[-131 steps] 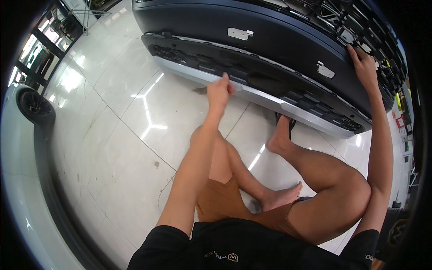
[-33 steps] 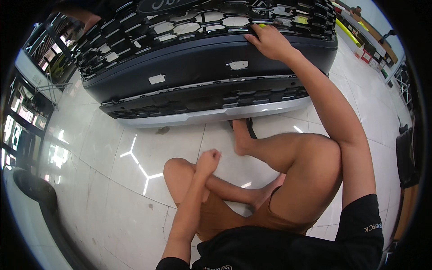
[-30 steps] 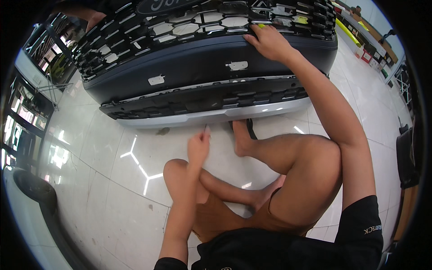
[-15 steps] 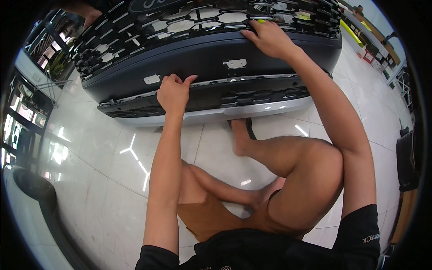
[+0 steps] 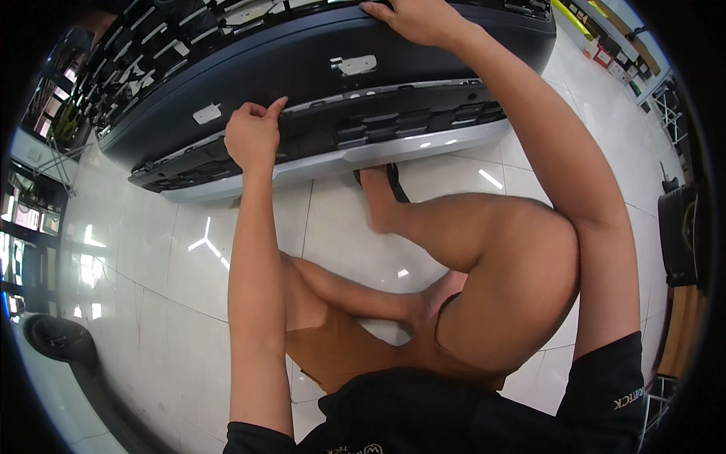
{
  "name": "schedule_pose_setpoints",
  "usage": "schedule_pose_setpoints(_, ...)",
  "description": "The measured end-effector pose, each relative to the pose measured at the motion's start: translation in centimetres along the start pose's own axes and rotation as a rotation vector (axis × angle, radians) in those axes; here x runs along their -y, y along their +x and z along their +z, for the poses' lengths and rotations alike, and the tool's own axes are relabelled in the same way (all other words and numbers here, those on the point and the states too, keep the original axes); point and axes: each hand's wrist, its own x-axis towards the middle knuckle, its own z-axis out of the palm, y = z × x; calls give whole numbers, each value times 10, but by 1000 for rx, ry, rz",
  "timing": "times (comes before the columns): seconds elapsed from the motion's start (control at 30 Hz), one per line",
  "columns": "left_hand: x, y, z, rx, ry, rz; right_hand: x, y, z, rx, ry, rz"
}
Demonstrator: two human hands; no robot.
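Note:
A dark car front bumper (image 5: 257, 79) spans the far side, with a black honeycomb grille (image 5: 162, 49) above it. My left hand (image 5: 253, 138) is closed at the upper edge of the bumper's lower trim panel (image 5: 318, 130), fingers curled and thumb pointing right along the seam. Higher up and to the right, my right hand (image 5: 420, 21) grips the bumper's top edge beside the grille. Its thumb shows there, while the picture's upper rim cuts off the other fingers. Two pale cutouts, left (image 5: 206, 114) and right (image 5: 355, 65), sit in the dark panel between the hands.
A silver strip (image 5: 333, 163) borders the bumper's bottom over a glossy tiled floor (image 5: 159, 250). My bent legs (image 5: 491, 242) are close in front. At right stands a black case (image 5: 678, 234); boxes (image 5: 605, 59) lie farther back. A white car part (image 5: 53, 386) is at lower left.
The view has shifted, so the bumper and both hands appear higher and farther left. Both hands stay at about the same places on the bumper.

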Motion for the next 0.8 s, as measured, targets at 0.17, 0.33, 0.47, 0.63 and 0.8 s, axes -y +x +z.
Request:
schedule_pose_setpoints(0.17,17,-19,3,-258,-295,209,3,1,5,-35,14,-4)
schedule_pose_setpoints(0.33,17,-172,28,-8,-642,123,-9,-3,12,-69,-36,-46)
schedule_pose_setpoints(0.47,82,-319,67,968,-250,17,-3,-3,13,-75,-39,-48)
schedule_pose_setpoints(0.63,80,-332,69,1427,-73,217,6,2,0,36,-14,30)
schedule_pose_setpoints(0.8,96,-327,61,1337,-137,126,8,-4,15,-19,23,-17)
